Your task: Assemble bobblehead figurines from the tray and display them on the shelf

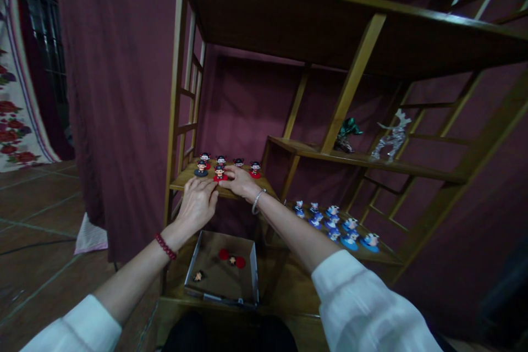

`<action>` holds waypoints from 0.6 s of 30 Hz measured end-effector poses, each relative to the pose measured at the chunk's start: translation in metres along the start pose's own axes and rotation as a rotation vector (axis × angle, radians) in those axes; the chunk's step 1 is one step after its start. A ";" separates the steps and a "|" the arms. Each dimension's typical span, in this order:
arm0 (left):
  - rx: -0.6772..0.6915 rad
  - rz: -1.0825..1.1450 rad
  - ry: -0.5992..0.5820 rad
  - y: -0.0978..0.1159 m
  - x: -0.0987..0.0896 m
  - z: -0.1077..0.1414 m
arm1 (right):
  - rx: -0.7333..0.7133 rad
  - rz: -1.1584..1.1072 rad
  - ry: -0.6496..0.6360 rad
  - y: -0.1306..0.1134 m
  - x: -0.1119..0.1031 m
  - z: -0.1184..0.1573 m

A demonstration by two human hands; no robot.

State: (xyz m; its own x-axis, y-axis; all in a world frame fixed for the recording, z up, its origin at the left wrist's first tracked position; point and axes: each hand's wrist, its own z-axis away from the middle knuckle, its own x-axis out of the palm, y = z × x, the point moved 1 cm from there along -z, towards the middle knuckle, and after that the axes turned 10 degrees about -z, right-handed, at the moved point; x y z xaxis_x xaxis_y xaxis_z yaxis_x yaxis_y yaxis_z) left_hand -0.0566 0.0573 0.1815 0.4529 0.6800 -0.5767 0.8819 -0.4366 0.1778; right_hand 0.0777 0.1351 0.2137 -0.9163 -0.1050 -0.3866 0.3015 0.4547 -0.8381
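My right hand (241, 183) reaches over the front of a small wooden shelf. Its thumb and fingers are closed at the side of a small figurine (219, 174) with black hair and a red base. Just left of it, my left hand (198, 198) lies over the shelf's front edge, fingers stretched out, their tips close to the same figurine. Whether they touch it I cannot tell. Behind the fingertips stands a figurine on a dark base (201, 168). Several similar figurines, among them a red-based one (255, 169) at the right, stand around and behind.
Below, an open cardboard box (212, 291) holds a few figurines and red bases. Several blue and white figurines (332, 221) stand on a lower shelf to the right. Above them are a clear deer-like ornament (391, 137) and a green ornament (348, 135). A wooden upright (175, 93) borders the left.
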 end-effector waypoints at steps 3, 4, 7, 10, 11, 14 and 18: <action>-0.002 0.045 -0.024 -0.002 0.001 -0.002 | 0.000 0.006 0.008 0.001 0.001 -0.004; -0.003 0.054 -0.029 -0.002 0.001 -0.002 | 0.001 0.009 0.009 0.001 0.002 -0.005; -0.003 0.046 -0.036 -0.004 0.002 -0.003 | 0.007 0.028 0.007 0.001 0.003 -0.007; 0.009 0.019 -0.031 -0.007 0.001 -0.005 | 0.008 0.024 -0.012 0.002 0.003 -0.009; 0.006 0.009 -0.019 -0.009 0.000 -0.006 | 0.007 0.016 -0.023 0.002 0.003 -0.009; -0.042 -0.031 0.033 -0.018 -0.004 -0.009 | 0.007 0.000 -0.040 0.005 0.003 -0.010; -0.107 -0.111 0.011 -0.032 -0.009 -0.012 | 0.004 -0.004 -0.027 0.007 0.004 -0.013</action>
State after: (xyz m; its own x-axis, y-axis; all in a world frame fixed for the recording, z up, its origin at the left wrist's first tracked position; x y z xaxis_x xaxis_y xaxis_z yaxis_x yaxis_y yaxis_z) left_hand -0.0875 0.0722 0.1906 0.3529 0.7271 -0.5889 0.9352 -0.2934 0.1981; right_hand 0.0729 0.1490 0.2110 -0.9100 -0.1307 -0.3935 0.2990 0.4506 -0.8411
